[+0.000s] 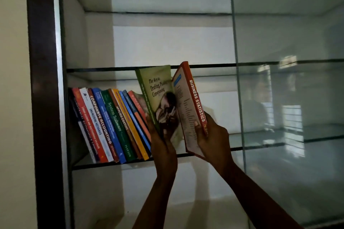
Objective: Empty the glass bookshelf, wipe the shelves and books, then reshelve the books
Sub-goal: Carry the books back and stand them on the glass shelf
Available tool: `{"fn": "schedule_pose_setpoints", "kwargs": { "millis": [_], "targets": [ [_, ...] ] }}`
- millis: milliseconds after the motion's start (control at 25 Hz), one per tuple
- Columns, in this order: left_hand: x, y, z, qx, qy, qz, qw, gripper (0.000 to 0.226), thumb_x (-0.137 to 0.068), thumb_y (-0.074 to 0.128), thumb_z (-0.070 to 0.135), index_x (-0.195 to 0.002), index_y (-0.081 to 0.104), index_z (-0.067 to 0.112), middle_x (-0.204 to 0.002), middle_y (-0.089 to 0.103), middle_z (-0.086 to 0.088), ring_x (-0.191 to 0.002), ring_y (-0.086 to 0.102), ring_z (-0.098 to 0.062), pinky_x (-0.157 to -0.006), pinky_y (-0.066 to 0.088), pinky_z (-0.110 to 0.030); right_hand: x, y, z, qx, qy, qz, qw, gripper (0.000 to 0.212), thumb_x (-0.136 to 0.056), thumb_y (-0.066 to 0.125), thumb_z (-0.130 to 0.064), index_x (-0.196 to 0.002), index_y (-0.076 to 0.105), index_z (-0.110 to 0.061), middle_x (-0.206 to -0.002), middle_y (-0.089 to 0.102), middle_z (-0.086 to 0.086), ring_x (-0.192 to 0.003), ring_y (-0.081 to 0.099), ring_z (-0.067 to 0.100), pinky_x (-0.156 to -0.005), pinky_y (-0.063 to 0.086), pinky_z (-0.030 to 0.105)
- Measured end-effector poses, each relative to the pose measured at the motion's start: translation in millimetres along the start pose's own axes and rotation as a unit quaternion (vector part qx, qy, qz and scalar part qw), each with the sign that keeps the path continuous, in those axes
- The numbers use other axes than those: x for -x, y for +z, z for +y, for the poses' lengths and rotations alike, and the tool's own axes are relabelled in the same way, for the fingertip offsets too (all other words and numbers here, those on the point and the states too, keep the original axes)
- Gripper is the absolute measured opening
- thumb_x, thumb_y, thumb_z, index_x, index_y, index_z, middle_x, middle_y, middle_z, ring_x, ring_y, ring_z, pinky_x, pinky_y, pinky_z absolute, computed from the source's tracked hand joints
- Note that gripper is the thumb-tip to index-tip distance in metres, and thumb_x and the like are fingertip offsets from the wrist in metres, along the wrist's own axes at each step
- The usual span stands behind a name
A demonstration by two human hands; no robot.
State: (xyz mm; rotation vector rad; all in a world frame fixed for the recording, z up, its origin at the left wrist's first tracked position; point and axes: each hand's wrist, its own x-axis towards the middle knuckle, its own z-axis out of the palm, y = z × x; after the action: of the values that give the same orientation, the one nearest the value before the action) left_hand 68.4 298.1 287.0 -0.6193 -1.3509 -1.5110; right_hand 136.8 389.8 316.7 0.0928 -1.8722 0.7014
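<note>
Hands (164,143) (214,136) gripping green book (158,89), red book (195,96), shelf edge (236,148)

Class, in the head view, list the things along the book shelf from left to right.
Dark wooden frame → Corporate Accounting book → System Software book → Applied Costing book → green Drafting book → Business Statistics book → glass pane.

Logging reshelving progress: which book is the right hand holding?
Red Business Statistics, in the right hand; the left hand holds the green Drafting book.

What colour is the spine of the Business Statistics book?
The Business Statistics spine is orange-red with white lettering, clearest in the head view.
</note>
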Motion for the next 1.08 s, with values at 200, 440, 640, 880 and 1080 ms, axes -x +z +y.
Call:
{"fn": "schedule_pose_setpoints", "kwargs": {
  "millis": [200,440,640,880,1080],
  "targets": [
    [18.3,30.3,-16.6,-0.025,0.03,-0.008,0.999,0.055,-0.096,0.035,0.014,-0.136,0.012,0.042,-0.136,0.034,0.021,-0.124,0.032,0.014,-0.105,0.034,-0.02,-12.7,8.0,43.3,-0.057,-0.023,-0.027,0.998,0.047,-0.093,0.053,-0.018,-0.138,0.042,-0.013,-0.12,0.063,0.007,-0.103,0.062,0.021,-0.081,0.041,0.014],
    [-26.8,50.2,-70.7,-0.331,0.039,0.049,0.941,0.073,-0.085,0.062,0.004,-0.146,0.021,0.005,-0.152,0.024,-0.02,-0.142,0.01,-0.026,-0.116,-0.007,-0.049,-31.2,19.4,71.3,-0.068,-0.051,-0.064,0.994,0.05,-0.092,0.054,-0.018,-0.14,0.038,-0.015,-0.125,0.059,0.007,-0.111,0.059,0.025,-0.091,0.045,0.025],
    [-23.8,33.1,-83.5,-0.444,0.065,-0.044,0.892,0.07,-0.098,0.016,0.051,-0.148,0.013,0.003,-0.157,0.008,-0.013,-0.145,0.0,-0.023,-0.115,-0.013,-0.043,-43.4,54.2,74.3,-0.099,-0.043,-0.078,0.991,0.049,-0.093,0.054,-0.019,-0.14,0.04,-0.016,-0.124,0.061,0.007,-0.109,0.06,0.024,-0.09,0.046,0.027],
    [-15.1,-1.0,-101.2,-0.475,0.134,-0.102,0.864,0.059,-0.099,0.013,0.043,-0.151,0.003,0.016,-0.159,0.001,-0.004,-0.147,0.001,-0.021,-0.117,-0.004,-0.048,-35.6,114.0,62.4,-0.123,-0.04,-0.133,0.983,0.042,-0.097,0.042,-0.037,-0.136,0.043,-0.023,-0.121,0.062,0.003,-0.108,0.06,0.024,-0.087,0.043,0.024],
    [-23.3,-5.8,-100.1,-0.475,0.16,-0.117,0.858,0.054,-0.101,0.01,0.037,-0.151,0.013,0.016,-0.159,0.007,-0.001,-0.146,0.004,-0.022,-0.116,-0.01,-0.047,-48.6,136.4,59.4,-0.296,-0.022,-0.205,0.933,0.043,-0.094,0.046,-0.036,-0.134,0.045,-0.017,-0.128,0.056,0.005,-0.118,0.053,0.019,-0.086,0.034,0.01]
  ]
}}
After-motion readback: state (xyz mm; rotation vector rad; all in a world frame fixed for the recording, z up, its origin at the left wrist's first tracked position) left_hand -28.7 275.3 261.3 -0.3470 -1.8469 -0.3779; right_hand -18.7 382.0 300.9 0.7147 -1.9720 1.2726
